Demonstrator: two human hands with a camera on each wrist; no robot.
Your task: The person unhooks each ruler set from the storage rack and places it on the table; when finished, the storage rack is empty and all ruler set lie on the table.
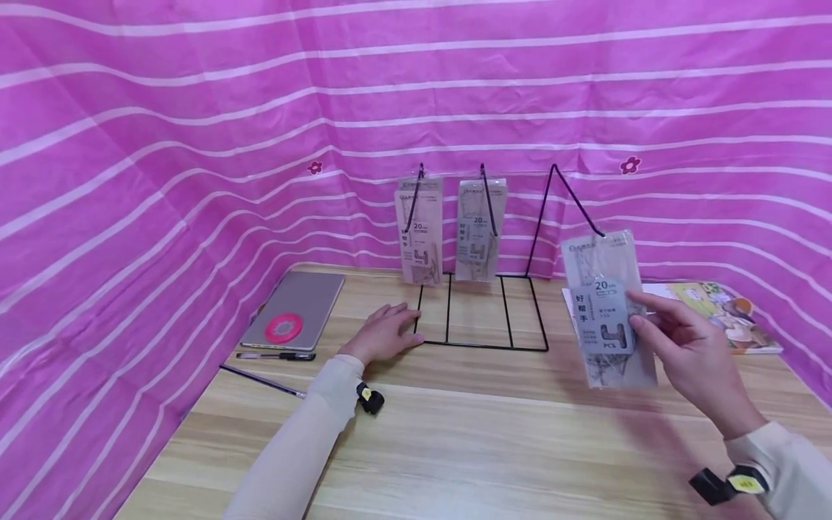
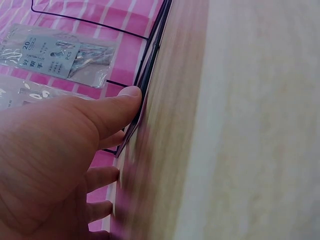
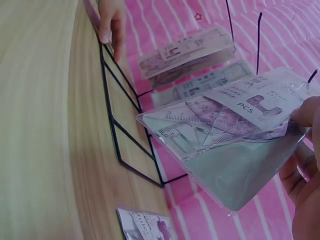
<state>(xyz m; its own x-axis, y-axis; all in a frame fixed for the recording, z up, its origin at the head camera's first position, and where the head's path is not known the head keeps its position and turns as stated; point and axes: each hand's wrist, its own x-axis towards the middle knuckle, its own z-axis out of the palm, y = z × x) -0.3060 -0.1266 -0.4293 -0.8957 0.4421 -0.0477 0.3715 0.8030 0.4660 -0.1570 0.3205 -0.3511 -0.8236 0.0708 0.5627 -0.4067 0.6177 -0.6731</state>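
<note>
Right hand [image 1: 692, 354] pinches packet [image 1: 607, 318] by right edge, top at tip of rack's [image 1: 482, 347] right hook [image 1: 577, 198]. Left hand [image 1: 383, 334] spread, thumb at rack's near-left corner. Packet likely light, slippery, bendable; side edge suits grip.

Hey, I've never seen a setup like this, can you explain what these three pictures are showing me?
There's no robot here, just a person's two bare hands. The largest picture comes from a camera on the person's head, looking forward and down; the other two come from cameras on each wrist. On the wooden table stands a black wire rack, with packets hanging from two hooks. The left hand rests at the rack's front left corner. The right hand pinches another packet, its top at a third hook's tip; I can't tell whether it's threaded on. To the left lie a grey notebook with a pink disc on it, a pen and a thin stick; to the right, a booklet.
</note>
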